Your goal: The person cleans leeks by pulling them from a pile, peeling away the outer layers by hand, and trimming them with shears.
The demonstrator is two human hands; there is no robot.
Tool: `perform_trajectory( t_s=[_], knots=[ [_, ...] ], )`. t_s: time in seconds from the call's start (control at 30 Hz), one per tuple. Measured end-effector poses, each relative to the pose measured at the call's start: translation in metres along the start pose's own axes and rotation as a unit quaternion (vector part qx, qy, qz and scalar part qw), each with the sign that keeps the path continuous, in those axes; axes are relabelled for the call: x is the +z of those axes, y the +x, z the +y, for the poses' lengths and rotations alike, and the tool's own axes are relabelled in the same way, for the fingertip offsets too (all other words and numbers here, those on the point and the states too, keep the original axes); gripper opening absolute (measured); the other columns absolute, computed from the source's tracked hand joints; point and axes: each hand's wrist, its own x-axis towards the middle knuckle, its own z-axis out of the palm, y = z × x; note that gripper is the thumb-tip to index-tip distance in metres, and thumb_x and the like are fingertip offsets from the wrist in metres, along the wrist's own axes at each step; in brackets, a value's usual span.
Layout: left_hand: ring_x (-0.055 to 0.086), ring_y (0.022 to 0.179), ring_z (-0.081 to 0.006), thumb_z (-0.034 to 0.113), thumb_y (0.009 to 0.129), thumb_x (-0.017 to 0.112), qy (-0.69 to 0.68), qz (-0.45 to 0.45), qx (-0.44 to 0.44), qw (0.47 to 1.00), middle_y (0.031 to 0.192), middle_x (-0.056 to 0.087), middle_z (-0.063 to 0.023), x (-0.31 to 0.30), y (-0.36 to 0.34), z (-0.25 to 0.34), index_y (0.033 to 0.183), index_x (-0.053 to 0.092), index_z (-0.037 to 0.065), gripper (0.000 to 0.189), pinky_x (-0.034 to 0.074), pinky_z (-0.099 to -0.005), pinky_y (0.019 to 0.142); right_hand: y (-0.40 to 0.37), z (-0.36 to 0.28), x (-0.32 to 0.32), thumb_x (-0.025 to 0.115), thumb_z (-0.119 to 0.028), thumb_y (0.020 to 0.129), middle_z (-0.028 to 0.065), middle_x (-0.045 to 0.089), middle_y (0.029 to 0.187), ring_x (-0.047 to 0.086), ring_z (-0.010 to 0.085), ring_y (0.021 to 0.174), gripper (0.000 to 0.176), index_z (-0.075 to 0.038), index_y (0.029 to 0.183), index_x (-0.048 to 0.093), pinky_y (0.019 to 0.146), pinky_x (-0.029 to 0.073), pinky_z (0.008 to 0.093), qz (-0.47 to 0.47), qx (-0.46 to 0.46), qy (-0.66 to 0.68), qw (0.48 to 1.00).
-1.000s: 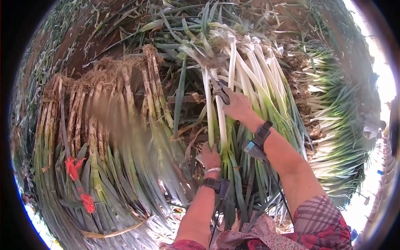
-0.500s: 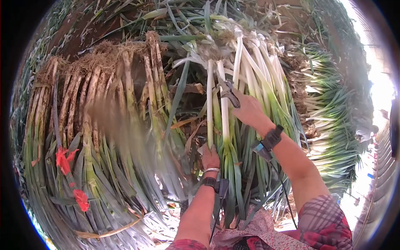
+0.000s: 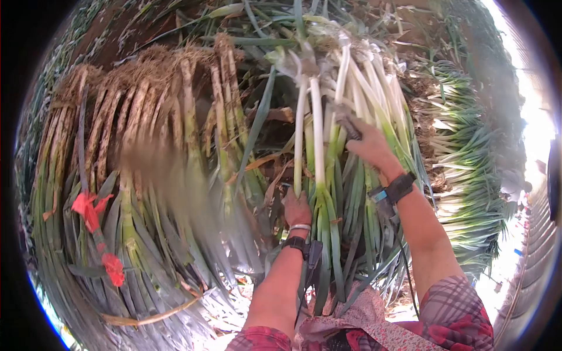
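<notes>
My left hand (image 3: 297, 209) is closed around the lower, green part of a large green onion (image 3: 300, 131), whose peeled white stalk points away from me. Beside it lies a second white-stalked green onion (image 3: 317, 131). To the right, my right hand (image 3: 374, 146) is closed on a short, dark grey hand tool (image 3: 349, 124); I cannot tell its exact kind. The tool overlaps the white stalks of the pile of peeled green onions (image 3: 374, 88). Both wrists carry dark straps with small devices and cables.
Unpeeled green onions (image 3: 137, 117) with brown roots lie in a row at left. Among them stands a thin rod (image 3: 83, 140) with red wrapping (image 3: 88, 210). Bundled green onions (image 3: 462, 146) are stacked at right. Loose leaves (image 3: 257, 26) litter the far ground.
My right hand and its tool have shifted right and slightly toward me, away from the held stalk. My left hand keeps its grip, slightly higher in view. The view has shifted a little.
</notes>
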Motion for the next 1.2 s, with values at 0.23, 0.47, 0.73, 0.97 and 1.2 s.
perform_trajectory(
  t_s=[0.23, 0.47, 0.73, 0.97, 1.2],
  knots=[
    [0.05, 0.1, -0.0361, 0.028, 0.079, 0.064, 0.202, 0.1, -0.017, 0.974, 0.101, 0.057, -0.0158, -0.123, 0.053, 0.019, 0.081, 0.06, 0.004, 0.024, 0.038, -0.0494, 0.083, -0.092, -0.053, 0.01, 0.061, -0.018, 0.067, 0.0176, 0.061, 0.099, 0.061, 0.0342, 0.087, 0.064, -0.01, 0.129, 0.049, 0.076, 0.048, 0.0411, -0.054, -0.074, 0.038, 0.995],
    [0.046, 0.111, -0.0332, 0.03, 0.074, 0.068, 0.283, 0.175, 0.028, 0.943, 0.112, 0.051, -0.0114, -0.144, 0.128, -0.032, 0.106, 0.054, 0.008, 0.041, 0.039, -0.0488, 0.088, -0.11, -0.101, 0.07, 0.056, -0.02, 0.078, 0.0153, 0.057, 0.08, 0.059, 0.0326, 0.072, 0.055, -0.013, 0.131, 0.045, 0.062, 0.045, 0.0433, -0.259, -0.156, -0.019, 0.953],
    [0.047, 0.114, -0.0367, 0.033, 0.071, 0.071, 0.289, 0.046, -0.114, 0.949, 0.121, 0.049, -0.0185, -0.153, 0.148, -0.011, 0.111, 0.05, 0.005, 0.053, 0.042, -0.0485, 0.089, -0.13, -0.106, 0.095, 0.057, -0.027, 0.083, 0.0153, 0.058, 0.073, 0.058, 0.0345, 0.066, 0.045, -0.012, 0.125, 0.051, 0.057, 0.044, 0.0434, -0.152, -0.174, 0.039, 0.972],
    [0.055, 0.093, -0.0455, 0.019, 0.071, 0.064, 0.156, 0.061, -0.051, 0.985, 0.099, 0.057, -0.0277, -0.173, 0.104, -0.01, 0.101, 0.047, -0.001, 0.039, 0.043, -0.0494, 0.079, -0.152, -0.124, 0.069, 0.062, -0.018, 0.066, 0.0168, 0.058, 0.085, 0.058, 0.0372, 0.081, 0.07, -0.012, 0.133, 0.043, 0.071, 0.045, 0.0442, -0.242, -0.116, 0.052, 0.962],
    [0.058, 0.089, -0.0463, 0.016, 0.069, 0.065, 0.193, 0.009, -0.058, 0.979, 0.095, 0.061, -0.0289, -0.164, 0.111, -0.026, 0.107, 0.04, 0.002, 0.048, 0.046, -0.052, 0.077, -0.11, -0.134, 0.092, 0.062, -0.017, 0.067, 0.0176, 0.059, 0.087, 0.058, 0.0374, 0.082, 0.07, -0.013, 0.134, 0.043, 0.072, 0.045, 0.0446, -0.165, -0.09, 0.045, 0.981]
  ],
)
